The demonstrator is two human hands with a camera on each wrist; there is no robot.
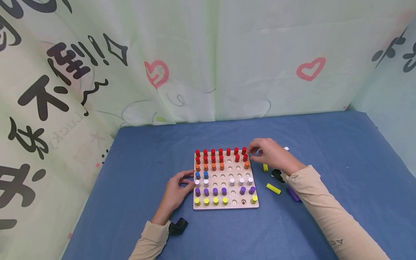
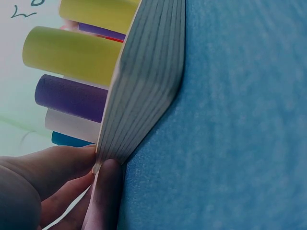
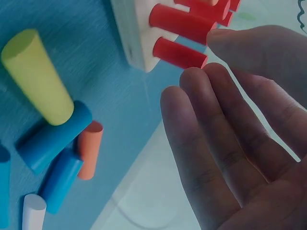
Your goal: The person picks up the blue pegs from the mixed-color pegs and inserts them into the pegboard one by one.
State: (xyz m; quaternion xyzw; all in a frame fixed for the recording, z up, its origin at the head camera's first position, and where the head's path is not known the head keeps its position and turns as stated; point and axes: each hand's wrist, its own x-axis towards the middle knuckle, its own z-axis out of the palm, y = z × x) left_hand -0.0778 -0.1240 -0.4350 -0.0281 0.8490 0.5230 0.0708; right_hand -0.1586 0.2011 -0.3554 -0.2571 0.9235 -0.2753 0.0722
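One pegboard (image 1: 219, 180) on desk (image 1: 146, 155); left hand (image 1: 175, 191) pinches its left edge, likely steadying. Right hand (image 1: 271, 153), fingers loosely extended, beside red pegs (image 1: 244, 151) at far-right pegboard corner; contact unclear. Loose yellow pegs (image 1: 273, 188) right of pegboard, presumably within reach.

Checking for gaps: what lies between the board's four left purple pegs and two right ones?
One empty hole in the board, seen in head view.
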